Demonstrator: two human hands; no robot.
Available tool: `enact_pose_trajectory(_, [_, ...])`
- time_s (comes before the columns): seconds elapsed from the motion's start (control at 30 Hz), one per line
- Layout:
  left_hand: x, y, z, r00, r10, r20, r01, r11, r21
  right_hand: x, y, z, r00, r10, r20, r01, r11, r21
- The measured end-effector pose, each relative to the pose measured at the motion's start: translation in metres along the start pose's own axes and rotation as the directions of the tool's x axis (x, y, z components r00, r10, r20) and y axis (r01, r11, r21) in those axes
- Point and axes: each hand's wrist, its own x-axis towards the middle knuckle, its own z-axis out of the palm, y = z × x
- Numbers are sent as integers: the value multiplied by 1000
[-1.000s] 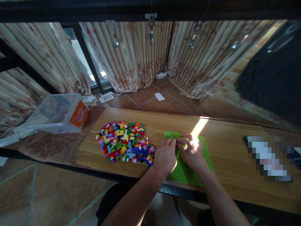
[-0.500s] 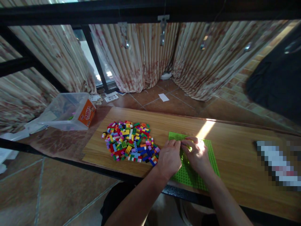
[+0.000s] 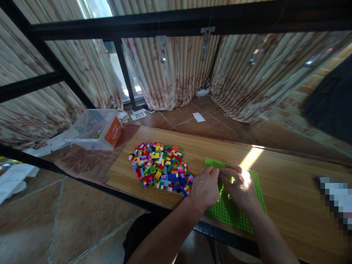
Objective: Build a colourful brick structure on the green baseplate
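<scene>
Wood-top table (image 3: 275, 172) under a black metal frame (image 3: 165, 25). Striped curtains (image 3: 176, 69) behind, brown tiled floor (image 3: 211, 126) with 1 white paper slip (image 3: 198, 117) on it. Sun stripe (image 3: 251, 158) crosses the table just behind the hands.

Green studded baseplate (image 3: 233, 216) lies flat on the table near the front edge, right of centre. Both hands are over it.
- left hand (image 3: 205, 187): knuckles up, fingers curled, tips pointing at the other hand, over the plate's left part.
- right hand (image 3: 242, 189): palm down, fingers bent toward the left one, lit hard by the sun.

Fingertips of the 2 hands meet or nearly meet above the plate. 1 small light-green spot (image 3: 232, 179) shows between them; cannot tell if it's a loose brick or just plate.

Grip, both hands: fingers drawn together at the tips, but cannot tell whether either is pinching anything. Knuckles and glare hide it.

Pile of bricks (image 3: 161, 168), small and mixed-colour, sits on the table just left of the left hand, close to the plate's left edge, not on it.

Further left: clear plastic box (image 3: 95, 128) with an orange label (image 3: 113, 132), on a brown patterned sheet (image 3: 82, 163) at the table's left end, well apart from the plate.

Far right: 1 pixelated object (image 3: 339, 200) on the table, well apart from the hands. Dark cloth (image 3: 332, 102) at the right edge of view.
</scene>
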Motion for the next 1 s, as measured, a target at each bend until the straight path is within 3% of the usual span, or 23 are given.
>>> enact_pose_trajectory(0.23, [2, -7, -15, 992, -87, -91, 78, 992, -98, -2, 4, 3, 1000, 9, 4, -9, 1000, 9])
enact_pose_trajectory(0.37, [6, -23, -37, 971, -152, -187, 123, 980, -154, 0, -1, 1, 998, 51, -27, -51, 999, 2])
enact_pose_trajectory(0.53, [-2, -65, -87, 894, -342, -291, 283, 932, -226, 3, -11, -5, 995, 89, -41, -89, 996, 11])
enact_pose_trajectory(0.67, [-14, -93, -117, 823, -439, -361, 424, 897, -123, 3, -15, -5, 993, 106, -43, -104, 994, 31])
enact_pose_trajectory(0.73, [-17, -99, -120, 827, -434, -357, 460, 888, -14, 3, -15, -3, 994, 96, -46, -95, 995, 40])
enact_pose_trajectory(0.9, [-17, -99, -112, 906, -315, -282, 384, 891, 242, 3, -15, 2, 996, 65, -67, -58, 994, 91])
enact_pose_trajectory(1.0, [-16, -97, -111, 913, -335, -232, 396, 863, 313, 4, -17, 2, 995, 61, -80, -52, 993, 105])
